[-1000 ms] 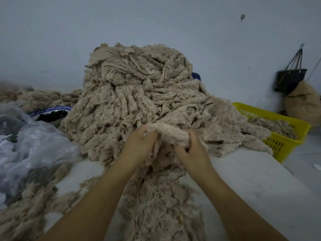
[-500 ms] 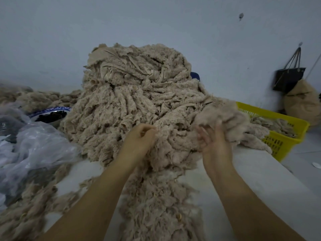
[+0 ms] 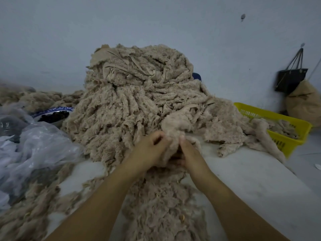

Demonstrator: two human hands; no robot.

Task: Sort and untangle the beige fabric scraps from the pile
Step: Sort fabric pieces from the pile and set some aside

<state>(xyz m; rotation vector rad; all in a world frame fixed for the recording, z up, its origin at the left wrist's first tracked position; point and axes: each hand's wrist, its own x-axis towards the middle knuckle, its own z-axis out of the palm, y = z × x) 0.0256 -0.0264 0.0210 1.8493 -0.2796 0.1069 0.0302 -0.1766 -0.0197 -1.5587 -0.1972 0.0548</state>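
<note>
The left hand and right hand are clamping their grip on one beige scrap just before the pile; right of the pile, the yellow basket is holding few scraps, so most sorting is looking undone

white table | on it: beige scrap pile | plastic bags left
</note>
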